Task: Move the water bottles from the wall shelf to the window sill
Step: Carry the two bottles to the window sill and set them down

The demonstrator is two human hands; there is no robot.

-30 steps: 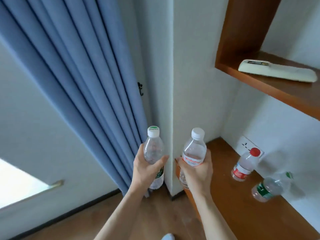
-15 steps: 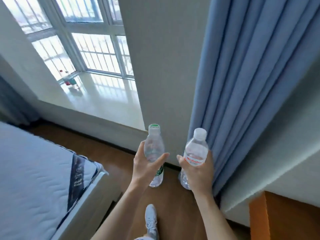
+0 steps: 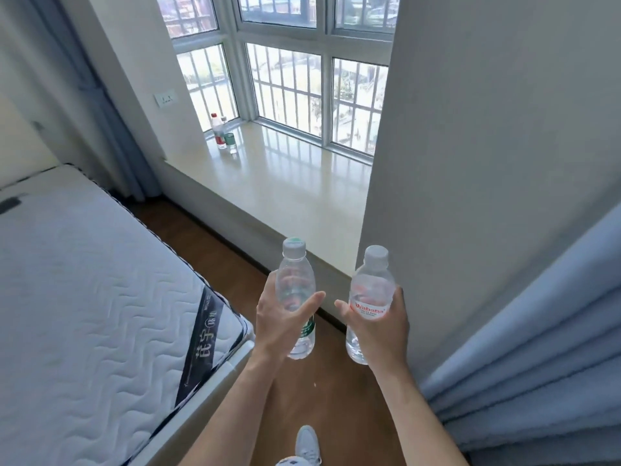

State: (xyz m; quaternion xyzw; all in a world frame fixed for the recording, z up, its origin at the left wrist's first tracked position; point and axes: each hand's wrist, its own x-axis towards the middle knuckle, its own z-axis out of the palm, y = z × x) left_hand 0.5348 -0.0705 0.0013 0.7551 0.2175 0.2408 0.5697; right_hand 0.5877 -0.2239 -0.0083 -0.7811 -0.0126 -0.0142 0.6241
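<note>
My left hand (image 3: 280,322) grips a clear bottle with a green label and green-topped cap (image 3: 295,280), held upright. My right hand (image 3: 383,331) grips a second clear bottle with a red label and white cap (image 3: 371,290), also upright. Both hang over the wood floor, just short of the near corner of the pale window sill (image 3: 285,193). At the sill's far left end stand two small bottles, a red-capped one (image 3: 218,131) and a green-labelled one (image 3: 230,139), close together. The wall shelf is out of view.
A white quilted mattress (image 3: 84,297) fills the left side, leaving a strip of wood floor (image 3: 302,391) between it and the sill. A grey wall pillar (image 3: 470,163) and blue curtain (image 3: 537,348) stand on the right. My shoe (image 3: 307,445) shows at the bottom.
The view has swung left from the shelf and curtain to face the window, and the sill has come closer. Both hands keep their bottles in the same grip.
</note>
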